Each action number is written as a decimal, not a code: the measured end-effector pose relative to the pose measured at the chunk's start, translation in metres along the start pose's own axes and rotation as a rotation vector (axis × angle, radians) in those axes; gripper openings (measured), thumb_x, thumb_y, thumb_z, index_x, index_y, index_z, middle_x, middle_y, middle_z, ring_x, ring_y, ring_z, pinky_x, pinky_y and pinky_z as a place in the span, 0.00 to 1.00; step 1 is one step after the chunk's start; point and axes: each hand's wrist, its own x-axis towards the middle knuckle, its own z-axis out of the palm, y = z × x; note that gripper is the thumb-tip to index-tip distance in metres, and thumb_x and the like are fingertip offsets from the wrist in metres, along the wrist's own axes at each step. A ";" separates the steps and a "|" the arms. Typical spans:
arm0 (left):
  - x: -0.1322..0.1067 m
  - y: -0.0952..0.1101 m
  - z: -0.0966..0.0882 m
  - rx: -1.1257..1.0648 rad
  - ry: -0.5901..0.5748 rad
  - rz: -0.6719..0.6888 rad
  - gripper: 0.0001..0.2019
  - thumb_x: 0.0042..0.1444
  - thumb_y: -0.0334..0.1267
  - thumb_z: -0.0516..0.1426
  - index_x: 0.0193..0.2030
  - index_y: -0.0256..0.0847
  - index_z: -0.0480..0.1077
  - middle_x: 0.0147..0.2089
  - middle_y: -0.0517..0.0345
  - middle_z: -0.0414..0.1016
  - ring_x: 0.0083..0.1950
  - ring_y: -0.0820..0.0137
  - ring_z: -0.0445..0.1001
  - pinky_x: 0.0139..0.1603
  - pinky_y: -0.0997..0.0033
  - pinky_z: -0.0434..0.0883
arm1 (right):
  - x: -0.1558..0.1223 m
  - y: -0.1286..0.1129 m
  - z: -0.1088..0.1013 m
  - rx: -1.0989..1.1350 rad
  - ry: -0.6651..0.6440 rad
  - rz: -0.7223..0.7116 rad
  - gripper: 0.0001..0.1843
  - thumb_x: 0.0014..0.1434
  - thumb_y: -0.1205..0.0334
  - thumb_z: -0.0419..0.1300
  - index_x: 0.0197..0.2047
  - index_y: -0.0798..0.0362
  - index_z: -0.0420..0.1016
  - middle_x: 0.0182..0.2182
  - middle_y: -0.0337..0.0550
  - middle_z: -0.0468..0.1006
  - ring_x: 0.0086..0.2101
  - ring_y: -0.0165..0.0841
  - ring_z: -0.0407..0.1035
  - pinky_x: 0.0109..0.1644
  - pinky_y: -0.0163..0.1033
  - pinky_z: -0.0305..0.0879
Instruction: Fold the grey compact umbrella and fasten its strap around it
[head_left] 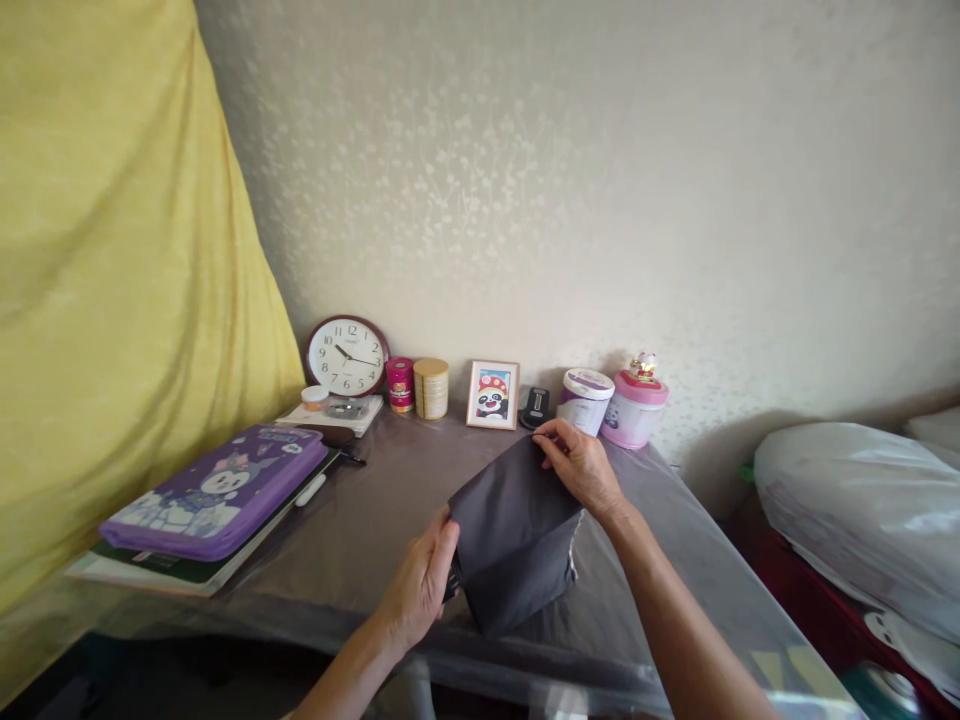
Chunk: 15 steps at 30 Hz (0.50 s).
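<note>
Dark grey cloth [517,530]: held over the near part of the bench [375,520], left edge clamped in the grip of the left hand [424,575], upper corner pinched by the right hand [577,465]. Handling is judged unfinished: cloth taken up, neither hold released. Bench grey-covered, backed by a patterned wall [525,200], clock [347,358] stood at the rear, yellow drape [135,250] hung at left

left hand [420,580]: lower, gripping | right hand [579,466]: higher, pinching
</note>
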 end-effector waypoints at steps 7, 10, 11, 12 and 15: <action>0.001 -0.004 0.003 0.151 0.133 0.192 0.28 0.53 0.49 0.54 0.59 0.38 0.60 0.39 0.48 0.77 0.41 0.58 0.76 0.40 0.64 0.72 | 0.002 -0.001 0.009 -0.263 -0.062 -0.081 0.08 0.61 0.61 0.50 0.37 0.50 0.70 0.35 0.42 0.75 0.29 0.30 0.70 0.33 0.33 0.61; 0.002 -0.003 0.004 0.124 0.155 0.190 0.29 0.56 0.48 0.52 0.63 0.39 0.55 0.32 0.52 0.76 0.34 0.62 0.76 0.35 0.67 0.72 | 0.000 0.002 0.011 -0.348 -0.116 -0.070 0.08 0.61 0.64 0.50 0.37 0.51 0.70 0.36 0.43 0.74 0.33 0.32 0.70 0.35 0.34 0.61; 0.002 -0.003 0.004 0.120 0.145 0.166 0.30 0.56 0.47 0.51 0.64 0.39 0.53 0.27 0.56 0.74 0.29 0.64 0.74 0.31 0.69 0.71 | -0.002 0.002 0.010 -0.350 -0.130 -0.063 0.08 0.60 0.65 0.50 0.38 0.51 0.70 0.38 0.44 0.74 0.33 0.32 0.70 0.36 0.34 0.62; 0.002 -0.002 0.003 0.118 0.130 0.134 0.31 0.57 0.47 0.50 0.66 0.40 0.50 0.22 0.61 0.70 0.24 0.67 0.72 0.26 0.71 0.69 | -0.005 0.000 0.007 -0.330 -0.143 -0.069 0.09 0.60 0.66 0.49 0.41 0.51 0.69 0.40 0.45 0.73 0.34 0.32 0.70 0.37 0.35 0.62; 0.004 0.001 0.000 0.096 0.091 0.064 0.31 0.59 0.46 0.47 0.67 0.41 0.44 0.15 0.72 0.55 0.14 0.73 0.61 0.18 0.75 0.64 | -0.018 -0.010 -0.006 -0.173 -0.247 -0.206 0.18 0.55 0.70 0.50 0.49 0.50 0.64 0.51 0.46 0.68 0.42 0.33 0.69 0.44 0.36 0.63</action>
